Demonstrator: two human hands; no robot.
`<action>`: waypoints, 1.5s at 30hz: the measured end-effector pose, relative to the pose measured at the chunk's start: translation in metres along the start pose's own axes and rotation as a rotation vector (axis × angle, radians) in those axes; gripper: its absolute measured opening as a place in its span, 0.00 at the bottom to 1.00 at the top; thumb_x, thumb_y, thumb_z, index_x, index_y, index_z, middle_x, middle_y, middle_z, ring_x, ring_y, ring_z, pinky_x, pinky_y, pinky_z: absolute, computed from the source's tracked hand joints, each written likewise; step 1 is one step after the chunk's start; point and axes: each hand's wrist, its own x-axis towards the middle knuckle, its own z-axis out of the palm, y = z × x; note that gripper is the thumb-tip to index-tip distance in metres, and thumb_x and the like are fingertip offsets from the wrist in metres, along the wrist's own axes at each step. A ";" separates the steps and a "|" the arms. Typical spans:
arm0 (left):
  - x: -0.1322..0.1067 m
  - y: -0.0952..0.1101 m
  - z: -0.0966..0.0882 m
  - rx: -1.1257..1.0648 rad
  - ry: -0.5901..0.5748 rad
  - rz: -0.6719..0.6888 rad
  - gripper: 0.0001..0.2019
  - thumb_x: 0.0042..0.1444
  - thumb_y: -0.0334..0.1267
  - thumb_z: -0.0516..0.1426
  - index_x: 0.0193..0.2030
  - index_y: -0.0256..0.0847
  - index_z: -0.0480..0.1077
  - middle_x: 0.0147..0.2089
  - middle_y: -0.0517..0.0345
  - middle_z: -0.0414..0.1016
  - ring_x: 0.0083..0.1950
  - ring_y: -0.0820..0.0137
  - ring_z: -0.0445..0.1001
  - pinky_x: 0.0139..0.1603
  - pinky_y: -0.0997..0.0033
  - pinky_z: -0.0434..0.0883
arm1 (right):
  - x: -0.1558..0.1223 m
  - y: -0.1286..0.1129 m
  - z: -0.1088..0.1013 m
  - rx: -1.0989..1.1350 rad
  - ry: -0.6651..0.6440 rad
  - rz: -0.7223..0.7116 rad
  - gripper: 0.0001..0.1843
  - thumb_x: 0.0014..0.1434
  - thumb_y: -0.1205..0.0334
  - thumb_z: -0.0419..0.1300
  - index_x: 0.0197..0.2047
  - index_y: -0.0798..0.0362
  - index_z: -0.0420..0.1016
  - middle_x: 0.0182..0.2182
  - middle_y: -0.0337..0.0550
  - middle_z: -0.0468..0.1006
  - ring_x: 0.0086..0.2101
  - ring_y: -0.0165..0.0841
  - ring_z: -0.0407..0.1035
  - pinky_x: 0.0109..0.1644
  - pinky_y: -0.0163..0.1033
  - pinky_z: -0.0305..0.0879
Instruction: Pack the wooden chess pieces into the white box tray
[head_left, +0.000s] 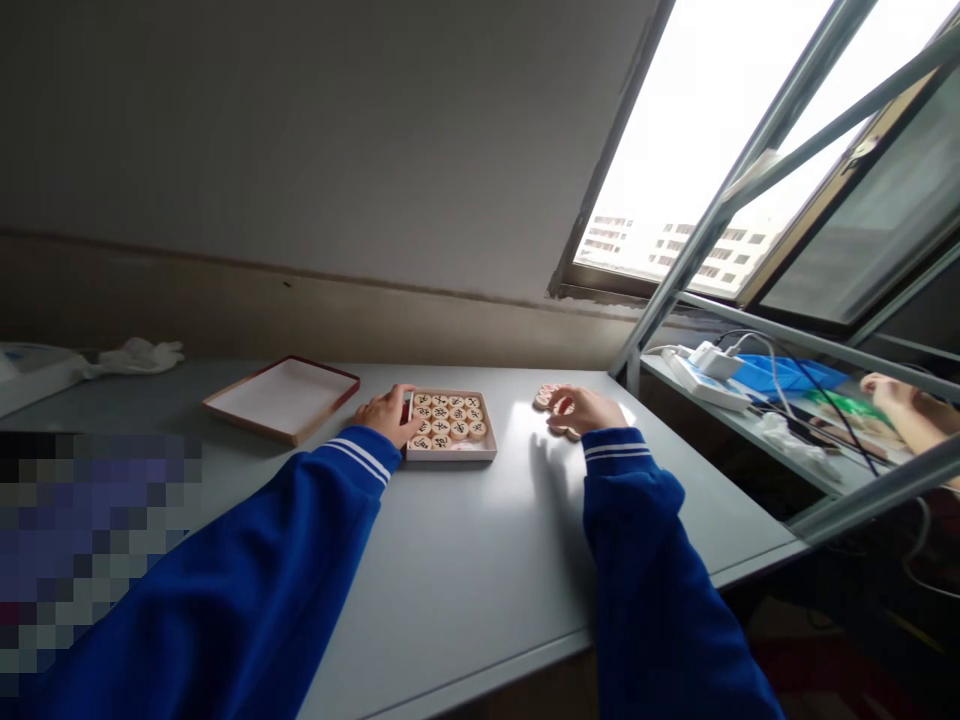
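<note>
A shallow box point(491, 448) stands on the grey tabletop, with several round xiangqi pieces point(441, 428) lying in rows, dark characters facing up. My left hand point(386, 415) is closed around the box's left wall, fingers at the far corner and thumb near the inner edge. To the right of the box lies a small group of xiangqi pieces point(548, 395) with reddish markings. Over this group my right hand point(591, 411) bends its thumb and fingers in a pinch around a piece; the hand partly hides the group.
The box's lid point(289, 395) lies upturned at the left, with a crumpled white thing point(139, 357) behind it. A metal frame post point(675, 265) rises at the table's right edge. Beyond it are a power strip point(709, 378), cables and another person's hand point(896, 395).
</note>
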 end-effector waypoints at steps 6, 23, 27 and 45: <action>-0.001 0.001 -0.001 -0.008 -0.020 -0.003 0.21 0.50 0.42 0.48 0.51 0.41 0.56 0.46 0.52 0.70 0.48 0.62 0.67 0.46 0.65 0.62 | 0.003 0.018 0.010 -0.096 -0.014 0.095 0.10 0.39 0.56 0.62 0.27 0.49 0.73 0.29 0.43 0.75 0.30 0.39 0.67 0.31 0.44 0.59; -0.001 0.000 0.000 -0.007 -0.008 -0.002 0.21 0.50 0.42 0.49 0.51 0.41 0.56 0.45 0.51 0.70 0.47 0.62 0.67 0.46 0.65 0.63 | 0.006 0.004 0.012 0.134 -0.070 -0.153 0.12 0.43 0.51 0.60 0.28 0.51 0.74 0.29 0.42 0.73 0.30 0.33 0.65 0.31 0.38 0.59; -0.002 0.000 0.000 -0.015 -0.001 0.004 0.20 0.50 0.42 0.49 0.51 0.41 0.57 0.45 0.52 0.70 0.47 0.62 0.67 0.46 0.65 0.63 | 0.002 -0.024 0.015 0.446 -0.188 -0.412 0.16 0.43 0.53 0.61 0.34 0.54 0.74 0.31 0.42 0.73 0.27 0.28 0.63 0.28 0.34 0.59; -0.002 0.002 -0.002 0.015 -0.019 -0.010 0.21 0.51 0.41 0.49 0.52 0.40 0.56 0.44 0.51 0.70 0.48 0.61 0.66 0.45 0.65 0.63 | -0.011 -0.059 0.035 0.162 0.004 -0.511 0.11 0.51 0.51 0.57 0.29 0.50 0.72 0.28 0.38 0.74 0.30 0.30 0.63 0.34 0.37 0.49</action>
